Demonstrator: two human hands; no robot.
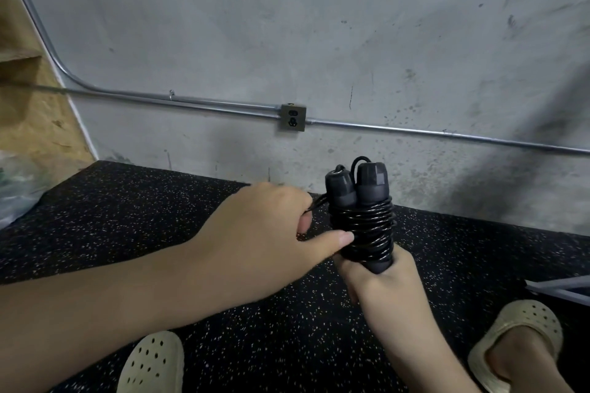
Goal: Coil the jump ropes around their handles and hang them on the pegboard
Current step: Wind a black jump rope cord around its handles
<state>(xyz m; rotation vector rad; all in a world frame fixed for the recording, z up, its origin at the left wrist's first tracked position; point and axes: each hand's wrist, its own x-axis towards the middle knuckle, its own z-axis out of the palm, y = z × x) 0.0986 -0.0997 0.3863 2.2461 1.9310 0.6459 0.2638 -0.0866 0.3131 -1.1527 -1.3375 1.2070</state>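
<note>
Against a concrete wall (319, 25), over speckled flooring (127, 217), the right hand (380, 281) clasped the upright paired handles (357, 188) at their base, while the left hand (271, 223) pinched the rope's loose end (316, 202) just left of the coil (364, 226).

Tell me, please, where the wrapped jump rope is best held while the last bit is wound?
Probably by the bare lower ends of the handles, from below, as the right hand does. The rope covers the middle, so the left hand needs that part free.
</note>
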